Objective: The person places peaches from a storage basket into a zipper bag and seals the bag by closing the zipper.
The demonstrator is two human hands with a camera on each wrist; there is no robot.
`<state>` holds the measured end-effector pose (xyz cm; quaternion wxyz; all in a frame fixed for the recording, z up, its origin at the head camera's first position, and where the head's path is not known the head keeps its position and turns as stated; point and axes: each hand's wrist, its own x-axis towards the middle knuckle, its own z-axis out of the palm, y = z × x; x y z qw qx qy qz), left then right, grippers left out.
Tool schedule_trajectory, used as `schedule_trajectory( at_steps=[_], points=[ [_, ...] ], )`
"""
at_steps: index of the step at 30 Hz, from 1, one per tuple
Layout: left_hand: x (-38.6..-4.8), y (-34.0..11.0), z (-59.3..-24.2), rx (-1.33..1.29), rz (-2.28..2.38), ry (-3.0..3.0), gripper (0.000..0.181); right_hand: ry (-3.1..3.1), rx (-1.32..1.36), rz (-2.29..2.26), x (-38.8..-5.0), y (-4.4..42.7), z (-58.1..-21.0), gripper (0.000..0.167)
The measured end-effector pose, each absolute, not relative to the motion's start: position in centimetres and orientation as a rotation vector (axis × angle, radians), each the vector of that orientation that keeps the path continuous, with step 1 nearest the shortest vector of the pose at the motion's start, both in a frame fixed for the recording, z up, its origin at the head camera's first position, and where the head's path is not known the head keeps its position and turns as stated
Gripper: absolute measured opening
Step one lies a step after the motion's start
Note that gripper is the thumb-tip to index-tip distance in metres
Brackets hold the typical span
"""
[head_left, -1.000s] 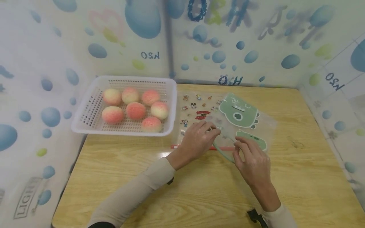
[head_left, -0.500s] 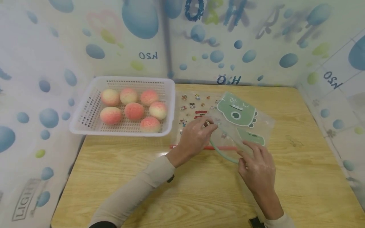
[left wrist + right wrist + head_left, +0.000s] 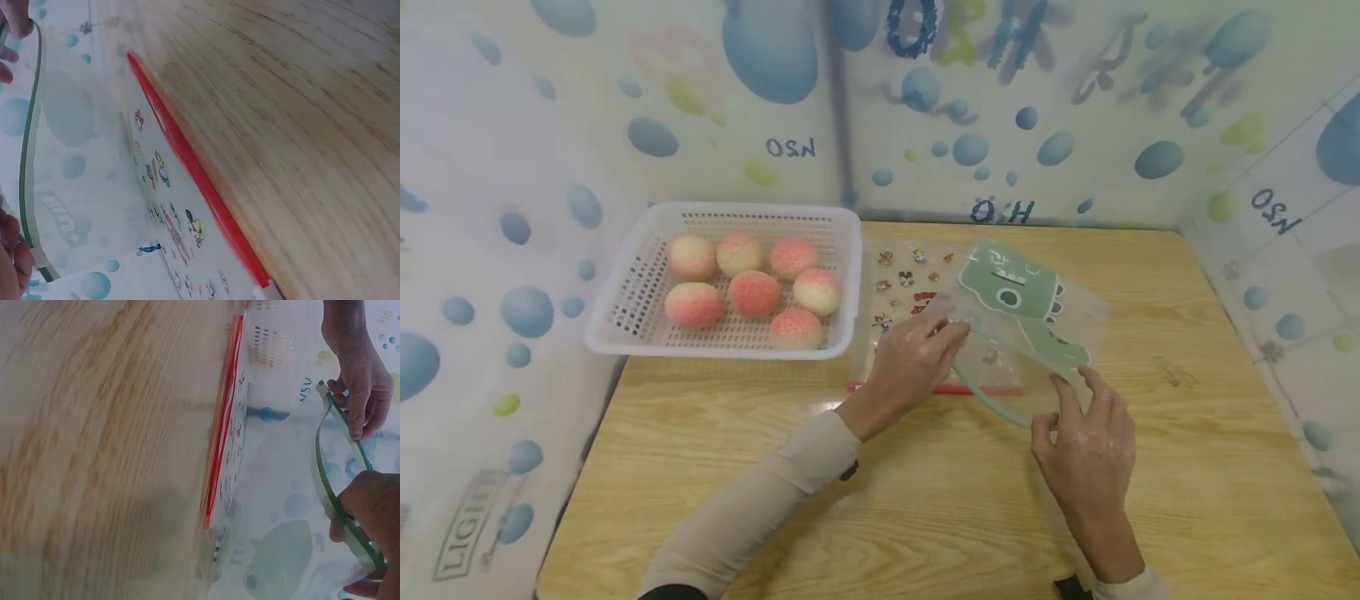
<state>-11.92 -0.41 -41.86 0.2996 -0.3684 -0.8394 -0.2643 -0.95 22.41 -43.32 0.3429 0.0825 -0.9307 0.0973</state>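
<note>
A clear zip bag (image 3: 1009, 279) with a green dinosaur print and green zip edges is raised above the table in both hands. My left hand (image 3: 913, 354) pinches its left end, close to the pale slider (image 3: 39, 257). At the other end of the mouth my right hand (image 3: 1090, 450) holds the green edges, with thumb and fingers spread between them. Both wrist views show the two edges (image 3: 324, 469) bowed apart, so the mouth gapes. Under it lies a second clear bag (image 3: 898, 267) with small cartoon prints and a red zip (image 3: 187, 156).
On the left stands a white perforated basket (image 3: 722, 349) with several pink-and-cream peaches (image 3: 755, 293). The wooden table (image 3: 940, 508) meets patterned walls (image 3: 1060, 100) at the back and sides.
My right hand has moved right, drawing the green edges wider apart. The dinosaur print has tilted and shifted slightly left. My left hand keeps its grip in nearly the same place.
</note>
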Motion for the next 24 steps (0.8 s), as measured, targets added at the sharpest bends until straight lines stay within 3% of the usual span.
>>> schedule_trajectory(
  at_steps=[13,24],
  points=[
    [-12.0,0.2,-42.2,-0.974,-0.708,-2.208,0.017,-2.505,-0.031,0.124,-0.1,22.8,-42.6,0.054],
    [-12.2,0.8,-42.0,-0.94,-0.847,-2.063,0.016,-2.46,0.029,0.153,-0.5,22.7,-41.6,0.058]
  ],
)
